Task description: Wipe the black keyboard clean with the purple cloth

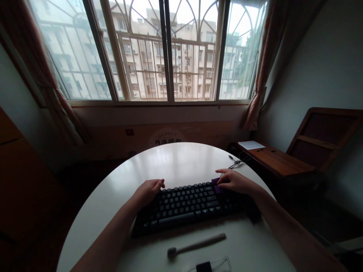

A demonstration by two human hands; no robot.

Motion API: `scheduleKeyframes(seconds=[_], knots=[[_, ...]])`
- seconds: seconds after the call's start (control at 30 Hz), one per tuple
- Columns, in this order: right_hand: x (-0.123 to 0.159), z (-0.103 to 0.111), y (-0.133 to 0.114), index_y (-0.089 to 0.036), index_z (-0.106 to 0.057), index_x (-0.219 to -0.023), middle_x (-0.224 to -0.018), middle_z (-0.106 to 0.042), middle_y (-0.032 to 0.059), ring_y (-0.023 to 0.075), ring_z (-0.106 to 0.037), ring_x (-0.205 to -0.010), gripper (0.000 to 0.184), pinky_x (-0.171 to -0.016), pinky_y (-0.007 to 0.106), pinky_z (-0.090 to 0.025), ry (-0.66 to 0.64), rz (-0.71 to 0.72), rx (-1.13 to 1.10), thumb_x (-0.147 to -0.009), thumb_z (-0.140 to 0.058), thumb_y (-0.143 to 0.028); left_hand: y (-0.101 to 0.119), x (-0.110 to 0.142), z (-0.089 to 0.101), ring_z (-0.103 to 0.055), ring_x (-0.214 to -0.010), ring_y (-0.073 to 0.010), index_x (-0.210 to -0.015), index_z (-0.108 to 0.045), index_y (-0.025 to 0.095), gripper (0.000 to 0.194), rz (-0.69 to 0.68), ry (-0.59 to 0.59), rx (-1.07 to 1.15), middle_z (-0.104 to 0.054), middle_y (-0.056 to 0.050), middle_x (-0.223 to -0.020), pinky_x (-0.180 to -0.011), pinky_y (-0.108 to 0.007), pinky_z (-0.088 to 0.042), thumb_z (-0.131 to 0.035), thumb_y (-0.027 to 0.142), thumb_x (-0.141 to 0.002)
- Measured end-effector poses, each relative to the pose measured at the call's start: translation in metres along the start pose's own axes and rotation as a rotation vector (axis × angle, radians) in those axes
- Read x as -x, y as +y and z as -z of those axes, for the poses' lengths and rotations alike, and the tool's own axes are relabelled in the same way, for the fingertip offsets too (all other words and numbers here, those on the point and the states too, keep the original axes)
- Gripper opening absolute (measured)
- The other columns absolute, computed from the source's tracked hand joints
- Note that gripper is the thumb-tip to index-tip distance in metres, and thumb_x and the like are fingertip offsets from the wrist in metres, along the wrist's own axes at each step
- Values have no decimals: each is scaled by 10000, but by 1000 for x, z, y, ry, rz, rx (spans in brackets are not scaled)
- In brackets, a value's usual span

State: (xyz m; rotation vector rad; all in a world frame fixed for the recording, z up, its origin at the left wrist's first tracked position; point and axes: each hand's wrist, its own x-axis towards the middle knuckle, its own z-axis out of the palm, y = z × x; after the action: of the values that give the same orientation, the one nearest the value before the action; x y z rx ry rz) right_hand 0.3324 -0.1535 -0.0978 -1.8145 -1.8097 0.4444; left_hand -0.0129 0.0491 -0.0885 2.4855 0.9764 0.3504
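A black keyboard [184, 204] lies slightly askew on the white round table. My left hand [149, 190] is closed at its upper left corner, fingers curled against the edge and partly hidden. Pinched in my right hand [234, 182] is a purple cloth [217, 186], pressed on the keys near the upper right part; the index finger points out to the left. My right hand and forearm cover some of the keyboard's right end. A toothbrush [198, 243] with a grey handle and dark bristles rests in front of the keyboard.
A black clip with wire handles [204, 266] lies at the table's [93, 226] near edge. A black cable [236, 162] is coiled at the back right. Beyond stands a wooden chair [286, 160] with paper [251, 145] on it. Window and curtains are behind.
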Motion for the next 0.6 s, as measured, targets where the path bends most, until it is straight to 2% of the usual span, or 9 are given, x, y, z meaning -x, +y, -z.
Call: scheduleKeyframes(seconds=[0.3, 0.6], knots=[[5, 9, 14, -226, -772, -932, -1379, -518, 94, 295, -490, -1260, 244, -1080, 394, -336, -23, 5, 45, -767, -668, -372, -1, 0, 0, -640, -892, -262, -866, -725, 194, 596, -4, 5, -7, -724, -82, -904, -804, -334, -456, -250, 554, -867], [8, 11, 10, -231, -775, -799, -1378, -522, 84, 330, -501, -1236, 215, -1033, 406, -362, 46, -105, 180, -730, -708, -423, -3, -2, -1, -639, -893, -268, -866, -726, 197, 582, -13, 3, -1, -727, -85, -930, -812, -341, -453, -261, 547, -867]])
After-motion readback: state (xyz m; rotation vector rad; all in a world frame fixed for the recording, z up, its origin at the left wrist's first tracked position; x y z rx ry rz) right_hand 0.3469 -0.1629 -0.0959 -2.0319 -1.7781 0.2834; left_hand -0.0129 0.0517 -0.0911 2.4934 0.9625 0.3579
